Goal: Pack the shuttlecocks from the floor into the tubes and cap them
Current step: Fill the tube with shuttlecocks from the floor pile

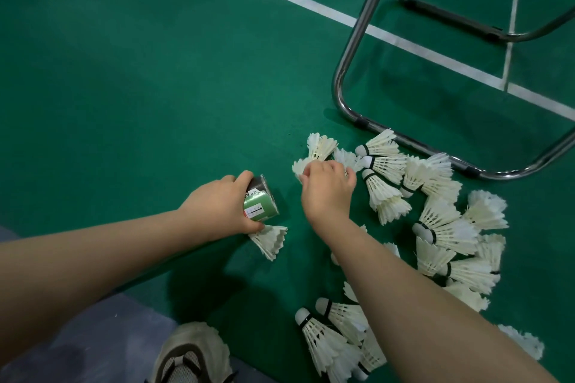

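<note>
Most of the frame is green court floor point(124, 87), with a chrome chair frame point(345, 71) standing at the upper right. Below it, the loose shuttlecocks point(441, 227) spill from the centre right down to the lower right corner, lying every which way, corks and skirts mixed.

Our right hand point(326, 193) sits at the top left edge of that heap, fingers curled down round one shuttlecock point(298, 168) whose feathers poke out to the left of the knuckles. Just to its left, apart from it, our left hand point(217, 205) grips the tube point(259, 202), fingers wrapped about its green label. The tube is tilted and foreshortened, its dark end toward the upper right, facing the right hand; we judge that to be the mouth but cannot be sure.

So the carry is short and leftward, and we judge the cork must be turned to lead in along the tube's axis. A stray shuttlecock point(270, 241) lies touching the left hand's underside.
</note>
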### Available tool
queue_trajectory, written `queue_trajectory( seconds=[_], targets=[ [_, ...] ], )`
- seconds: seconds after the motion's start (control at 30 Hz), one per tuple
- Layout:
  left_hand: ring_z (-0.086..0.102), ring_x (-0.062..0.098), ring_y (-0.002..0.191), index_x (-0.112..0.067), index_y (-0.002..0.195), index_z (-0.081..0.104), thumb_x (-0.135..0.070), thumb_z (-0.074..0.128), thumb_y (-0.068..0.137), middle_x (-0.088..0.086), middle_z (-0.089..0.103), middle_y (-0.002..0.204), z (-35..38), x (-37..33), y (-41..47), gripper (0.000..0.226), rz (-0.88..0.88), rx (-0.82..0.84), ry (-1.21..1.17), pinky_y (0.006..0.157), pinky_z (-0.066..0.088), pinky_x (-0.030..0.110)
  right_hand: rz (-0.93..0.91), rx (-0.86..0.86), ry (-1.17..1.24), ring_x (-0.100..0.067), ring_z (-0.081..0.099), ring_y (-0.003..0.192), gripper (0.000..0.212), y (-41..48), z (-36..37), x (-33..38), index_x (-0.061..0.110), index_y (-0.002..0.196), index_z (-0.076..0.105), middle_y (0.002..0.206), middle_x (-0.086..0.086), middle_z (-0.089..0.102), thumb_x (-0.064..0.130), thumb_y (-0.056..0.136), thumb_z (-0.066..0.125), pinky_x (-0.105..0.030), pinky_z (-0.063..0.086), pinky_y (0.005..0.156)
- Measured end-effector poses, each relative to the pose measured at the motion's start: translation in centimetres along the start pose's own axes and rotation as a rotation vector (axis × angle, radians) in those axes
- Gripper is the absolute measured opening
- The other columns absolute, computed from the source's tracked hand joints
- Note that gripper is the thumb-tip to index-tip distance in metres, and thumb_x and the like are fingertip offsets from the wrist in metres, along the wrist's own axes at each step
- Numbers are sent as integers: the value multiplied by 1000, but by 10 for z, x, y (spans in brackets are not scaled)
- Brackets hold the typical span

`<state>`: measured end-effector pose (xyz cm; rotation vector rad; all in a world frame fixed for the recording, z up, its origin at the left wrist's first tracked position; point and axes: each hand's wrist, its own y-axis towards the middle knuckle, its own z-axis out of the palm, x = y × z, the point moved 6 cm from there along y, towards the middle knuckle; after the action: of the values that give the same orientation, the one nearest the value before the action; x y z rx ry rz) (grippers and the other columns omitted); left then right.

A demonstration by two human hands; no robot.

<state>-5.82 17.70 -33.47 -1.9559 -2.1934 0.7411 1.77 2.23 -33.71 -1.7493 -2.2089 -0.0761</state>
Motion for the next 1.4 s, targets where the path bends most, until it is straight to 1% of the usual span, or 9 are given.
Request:
queue_trajectory(
  seconds=[0.17, 0.37, 0.47, 0.63, 0.8, 0.87, 1.0, 1.23, 1.4],
  targets=[
    [58, 19, 81, -24, 122, 38, -63, 69, 63, 1, 56, 99, -5, -3, 4, 77, 1, -9, -27, 71, 54, 38, 127, -326, 461, -17, 48, 84, 11, -24, -32, -4, 20, 86, 42, 77, 9, 47, 21, 97, 40, -42, 24, 107],
    [58, 21, 82, -25, 119, 38, -64, 69, 62, 1, 56, 98, -6, -14, 1, 76, 16, -28, -16, 71, 53, 38, 202, -333, 766, -10, 41, 62, 15, -42, -28, 7, 18, 84, 38, 64, 8, 43, 19, 99, 36, -38, 39, 78],
    [59, 22, 83, -24, 119, 39, -63, 69, 62, 2, 56, 99, -9, -21, 0, 75, 23, -39, -33, 73, 53, 39, 245, -79, 915, -11, 42, 62, 18, -45, -12, 14, 16, 84, 44, 67, 5, 47, 22, 100, 36, -31, 35, 61],
    [58, 22, 81, -24, 115, 40, -61, 68, 62, 1, 56, 98, -15, -24, -4, 70, 51, -58, -33, 71, 53, 38, 197, 506, 1237, -13, 62, 87, 30, -52, 8, 30, 20, 91, 67, 91, 1, 68, 41, 95, 45, -31, 46, 88],
    [55, 22, 83, -24, 118, 39, -62, 66, 66, 0, 51, 94, -12, -35, -11, 69, 170, -12, 147, 65, 45, 32, 69, 986, 1014, -14, 56, 112, 27, -66, 20, 34, 25, 98, 65, 103, 8, 67, 44, 80, 59, -36, 35, 105],
    [55, 22, 84, -24, 119, 40, -60, 67, 66, 0, 52, 95, -17, -37, -8, 70, 169, -43, 140, 67, 46, 32, 187, 805, 1151, -16, 58, 104, 28, -60, 17, 37, 22, 102, 65, 105, 1, 66, 44, 85, 57, -34, 42, 99],
    [58, 24, 83, -22, 119, 41, -59, 70, 64, 3, 56, 99, -37, -27, 6, 71, 66, -114, -28, 74, 52, 38, 478, -42, 1233, -8, 48, 63, 12, -61, -6, 10, 18, 89, 59, 75, 5, 56, 24, 92, 50, -22, 37, 58],
    [58, 25, 91, -22, 125, 38, -63, 70, 63, 5, 57, 107, -33, 0, 6, 82, -7, -109, -40, 78, 52, 40, 484, 394, 552, -22, 59, 92, 45, -88, 37, 0, 22, 127, 36, 101, -3, 66, 48, 91, 41, -32, 41, 72],
    [58, 24, 90, -22, 126, 38, -62, 71, 64, 5, 57, 107, -30, -1, 2, 81, 0, -107, -51, 78, 52, 39, 477, 469, 617, -28, 50, 119, 72, -91, 53, 13, 15, 142, 25, 132, -9, 53, 53, 87, 50, -33, 39, 89]
  ],
)
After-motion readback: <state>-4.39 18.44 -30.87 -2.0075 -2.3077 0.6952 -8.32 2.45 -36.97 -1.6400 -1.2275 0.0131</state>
